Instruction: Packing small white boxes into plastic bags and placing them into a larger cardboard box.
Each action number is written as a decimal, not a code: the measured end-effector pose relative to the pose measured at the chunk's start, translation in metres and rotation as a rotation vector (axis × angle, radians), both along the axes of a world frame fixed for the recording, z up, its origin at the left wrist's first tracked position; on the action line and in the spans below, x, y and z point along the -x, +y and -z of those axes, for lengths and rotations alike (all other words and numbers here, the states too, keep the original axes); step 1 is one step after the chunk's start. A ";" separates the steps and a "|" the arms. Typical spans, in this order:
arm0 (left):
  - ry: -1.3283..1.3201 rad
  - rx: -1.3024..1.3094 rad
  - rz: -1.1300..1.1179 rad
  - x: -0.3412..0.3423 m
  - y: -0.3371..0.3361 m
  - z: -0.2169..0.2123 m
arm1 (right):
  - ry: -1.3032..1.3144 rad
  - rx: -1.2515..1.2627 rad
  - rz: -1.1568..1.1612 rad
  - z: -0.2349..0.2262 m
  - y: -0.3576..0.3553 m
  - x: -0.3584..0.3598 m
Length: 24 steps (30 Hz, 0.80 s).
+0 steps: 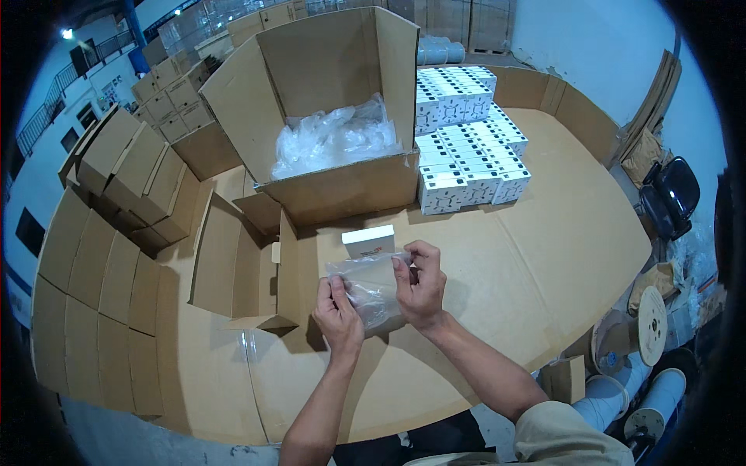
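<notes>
A clear plastic bag (371, 289) is stretched between my two hands over the cardboard-covered table. My left hand (339, 318) pinches its left edge. My right hand (420, 286) grips its upper right corner between thumb and fingers. Just beyond the bag stands a small white box (368, 240), its lower part hidden behind the plastic; I cannot tell whether the two touch. To the left of my hands is an open brown carton (247, 268) with its flaps up. Behind them a large open carton (338, 186) holds a heap of crumpled clear plastic bags (336, 138).
Stacked white boxes (472, 167) with dark squares stand right of the large carton. Brown cartons (97, 303) form a wall along the left edge. A cardboard rim (583, 113) borders the far right. Cable spools (651, 322) and a black chair (670, 196) are beyond the table's right edge.
</notes>
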<state>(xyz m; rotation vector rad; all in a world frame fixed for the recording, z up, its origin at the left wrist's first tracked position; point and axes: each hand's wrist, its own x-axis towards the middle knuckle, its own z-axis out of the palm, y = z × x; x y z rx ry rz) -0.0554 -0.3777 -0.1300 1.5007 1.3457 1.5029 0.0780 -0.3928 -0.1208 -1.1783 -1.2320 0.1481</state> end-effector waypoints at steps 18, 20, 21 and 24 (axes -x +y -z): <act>-0.116 -0.043 0.071 -0.003 0.008 0.005 | 0.232 0.184 -0.098 0.004 0.005 -0.009; -0.140 0.054 0.122 -0.002 0.010 0.002 | 0.218 0.205 -0.110 0.005 0.004 -0.010; -0.164 0.148 0.170 -0.001 0.011 0.000 | 0.171 0.211 -0.081 0.004 0.004 -0.010; -0.127 0.065 0.098 0.000 0.009 -0.001 | 0.102 0.187 -0.019 0.005 0.004 -0.006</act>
